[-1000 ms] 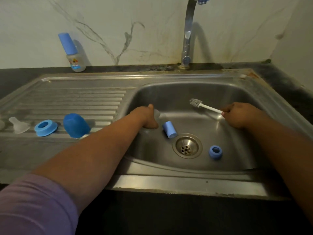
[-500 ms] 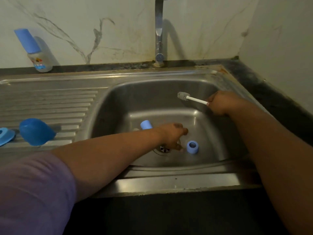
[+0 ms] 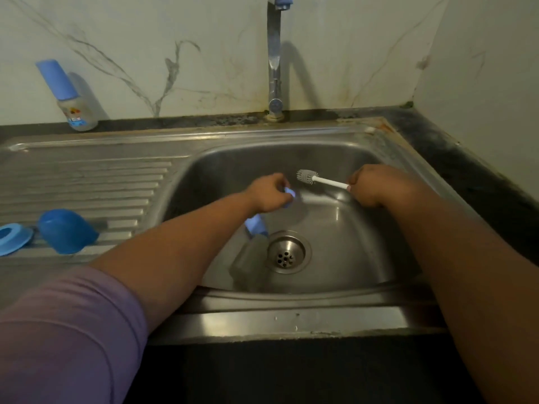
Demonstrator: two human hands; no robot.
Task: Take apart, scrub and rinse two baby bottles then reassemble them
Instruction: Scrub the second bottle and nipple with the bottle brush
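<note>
- Steel sink (image 3: 335, 154) sits under a tap (image 3: 274, 53) against a marbled wall.
- Left hand (image 3: 269, 195) pinches a small blue ring (image 3: 288, 195) above the basin.
- Right hand (image 3: 372, 185) grips a white brush (image 3: 319, 179), bristles pointing left.
- Clear bottle (image 3: 248, 263) lies beside the drain (image 3: 286, 252), a blue cap (image 3: 256, 224) just above it.
- Second bottle (image 3: 70, 100) stands capped by the wall; a blue cover (image 3: 65, 231) and collar (image 3: 13, 237) rest on the drainboard.

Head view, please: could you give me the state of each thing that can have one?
Left hand: grips a small blue ring over the basin.
Right hand: holds the brush, bristles toward the ring.
Tap: no water visible.
Assembled bottle: capped, standing by the wall.
Blue cap: lying on the drainboard.
Clear bottle body: on its side in the basin.
</note>
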